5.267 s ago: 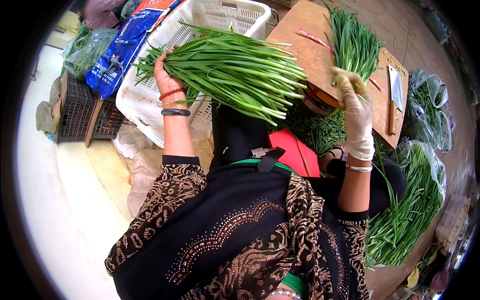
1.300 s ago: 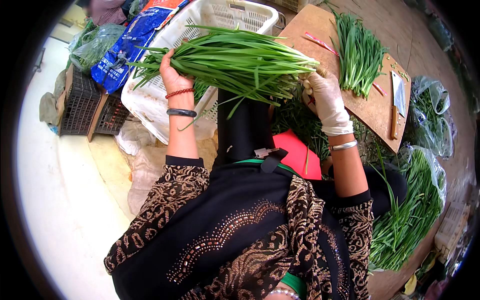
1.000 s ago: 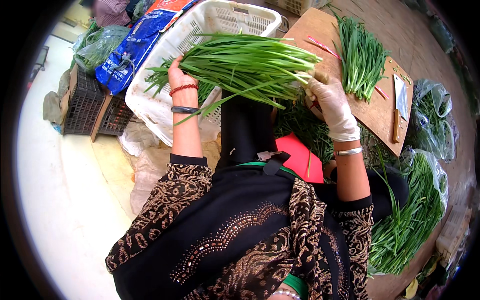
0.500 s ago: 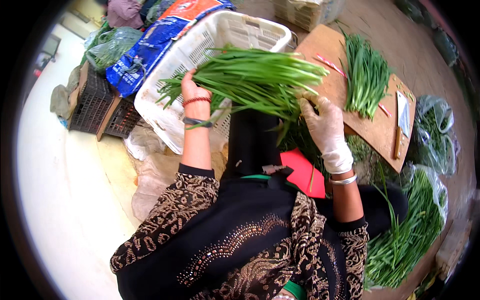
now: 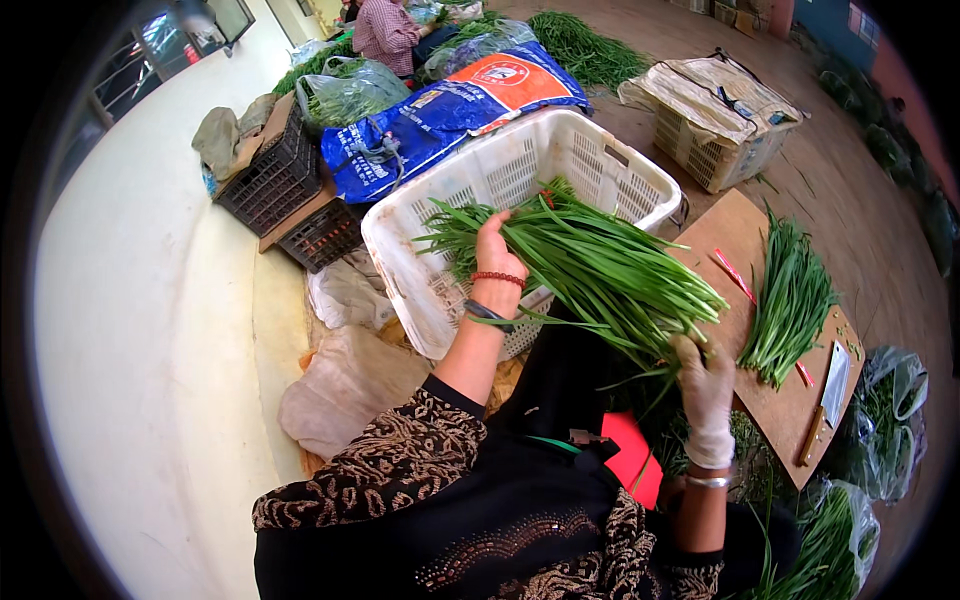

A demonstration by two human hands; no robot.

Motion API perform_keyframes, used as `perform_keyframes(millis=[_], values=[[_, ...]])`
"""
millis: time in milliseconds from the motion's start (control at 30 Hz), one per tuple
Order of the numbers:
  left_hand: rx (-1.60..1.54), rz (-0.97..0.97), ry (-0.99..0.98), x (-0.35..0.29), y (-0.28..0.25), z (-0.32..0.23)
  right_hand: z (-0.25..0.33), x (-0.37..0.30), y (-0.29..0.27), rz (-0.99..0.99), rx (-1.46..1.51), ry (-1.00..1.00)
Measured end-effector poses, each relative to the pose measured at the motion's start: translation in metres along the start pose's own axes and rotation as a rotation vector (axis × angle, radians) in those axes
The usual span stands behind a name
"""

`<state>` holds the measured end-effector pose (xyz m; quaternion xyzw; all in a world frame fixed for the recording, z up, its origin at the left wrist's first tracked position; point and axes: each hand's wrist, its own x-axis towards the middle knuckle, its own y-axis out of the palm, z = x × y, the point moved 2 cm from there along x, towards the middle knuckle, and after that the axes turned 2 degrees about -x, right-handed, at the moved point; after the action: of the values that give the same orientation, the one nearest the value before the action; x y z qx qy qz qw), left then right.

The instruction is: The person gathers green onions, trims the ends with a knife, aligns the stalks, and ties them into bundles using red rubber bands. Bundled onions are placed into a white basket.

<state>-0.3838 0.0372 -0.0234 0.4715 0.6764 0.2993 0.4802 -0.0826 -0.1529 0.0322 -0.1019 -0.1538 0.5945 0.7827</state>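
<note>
A loose bunch of garlic chives [image 5: 625,270] lies slantwise across my two hands, leaf tips at upper left and pale stem ends at lower right. My bare left hand [image 5: 498,250] is closed round the leafy part, with its fingers hidden behind the leaves. My right hand [image 5: 708,392], in a whitish glove, pinches at the stem ends with curled fingers. Just right of it a wooden board [image 5: 722,215] carries another bunch of chives [image 5: 790,305]. Red-and-white strips [image 5: 734,274] pass beneath that bunch. A knife with a wooden handle [image 5: 828,395] rests along the board's right side.
Beyond my hands stands a white plastic basket [image 5: 395,235] with some greens inside. A blue-and-orange sack [image 5: 420,130] lies behind it, beside black crates [image 5: 275,170]. Bagged greens [image 5: 890,430] sit right of the board. Another person [image 5: 385,35] is at the far left, a covered crate [image 5: 700,130] farther back.
The view has swung, so the scene sits lower and more to the right. The chives have tilted, stem ends now pointing down to the right. Both hands still hold them.
</note>
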Motion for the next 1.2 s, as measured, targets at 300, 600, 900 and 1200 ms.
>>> perform_keyframes(millis=[300,600,900,1200], values=[[0.107,-0.086,0.007,0.030,-0.025,-0.007,-0.014,-0.067,-0.076,0.383,0.178,0.550],[0.140,-0.148,0.001,0.049,-0.031,-0.017,-0.036,-0.014,-0.035,0.210,0.164,0.210],[0.143,-0.081,-0.053,0.058,-0.038,-0.018,-0.046,0.005,-0.015,0.290,0.593,0.235],[0.190,-0.125,-0.072,0.050,-0.031,-0.014,-0.003,0.014,-0.015,-0.090,-0.490,-0.627]])
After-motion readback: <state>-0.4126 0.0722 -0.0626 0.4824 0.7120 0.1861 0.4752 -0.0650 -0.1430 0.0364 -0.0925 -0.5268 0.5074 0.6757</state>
